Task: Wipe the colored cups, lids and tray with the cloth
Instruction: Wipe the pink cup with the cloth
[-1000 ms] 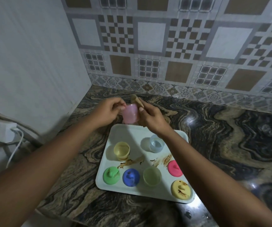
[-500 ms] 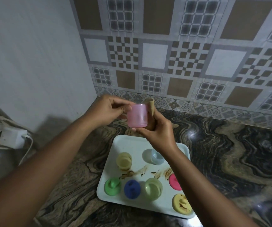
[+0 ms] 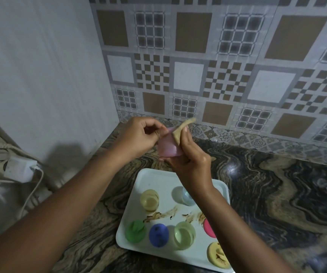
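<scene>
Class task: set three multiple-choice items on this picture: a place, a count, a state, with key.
1. Where is the pink cup? A on the floor; B in the left hand and right hand; C in a sink.
2. How many cups stand on the tray? A one; B six; C three.
3. The tray is: A smeared brown; B spotless; C upside down.
Key: B, both hands grip it, the right with the cloth; C, yellow cup, blue cup, green cup; A, brown streaks cross its middle.
</scene>
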Demonstrator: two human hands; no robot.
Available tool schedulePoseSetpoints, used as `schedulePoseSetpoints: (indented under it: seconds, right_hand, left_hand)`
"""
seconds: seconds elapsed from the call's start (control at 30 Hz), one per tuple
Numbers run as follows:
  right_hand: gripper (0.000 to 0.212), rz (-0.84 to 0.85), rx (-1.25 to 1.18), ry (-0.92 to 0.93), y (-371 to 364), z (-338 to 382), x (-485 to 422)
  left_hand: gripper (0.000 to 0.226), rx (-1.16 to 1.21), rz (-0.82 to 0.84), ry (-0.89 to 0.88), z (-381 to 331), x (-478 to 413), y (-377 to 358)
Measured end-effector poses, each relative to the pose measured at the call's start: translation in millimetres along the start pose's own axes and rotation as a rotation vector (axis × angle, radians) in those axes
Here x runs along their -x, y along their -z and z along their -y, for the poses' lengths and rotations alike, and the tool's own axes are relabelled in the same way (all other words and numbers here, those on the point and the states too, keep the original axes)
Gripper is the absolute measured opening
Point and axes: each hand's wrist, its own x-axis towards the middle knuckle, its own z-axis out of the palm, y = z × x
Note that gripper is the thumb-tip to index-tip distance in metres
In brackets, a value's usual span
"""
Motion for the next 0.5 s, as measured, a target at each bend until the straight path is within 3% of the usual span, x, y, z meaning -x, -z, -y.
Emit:
schedulePoseSetpoints:
  seconds: [0.07,0.17,0.3,0.4,0.5]
  right_hand:
    - [0.093,0.005,-0.001,0.005,-1.0,-3.1,2.9]
    - [0.101,-0.031,-0.115,-0.174,1.8,5.1,7.2]
    - [0.095,-0.024,-0.258,-0.265,3.9,10.0,4.6]
    - [0.094,0.008,-0.297,-0.280,3.2,14.8,4.1]
    - [0.090,-0.018,-0.191,-0.178,1.9,19.9,1.2]
  left_hand:
    - [0.004,-0.048,0.015,-0.018,-3.5,2.3,0.2]
    - [0.018,0.032,0.036,0.064,-4.7,5.7,4.1]
    - [0.027,0.144,0.076,0.144,-0.5,7.3,14.5]
    - [0.016,0.359,0.073,0.200,-1.2,8.3,11.9]
    - [0.008,0.223,0.013,0.146,-6.3,6.2,9.9]
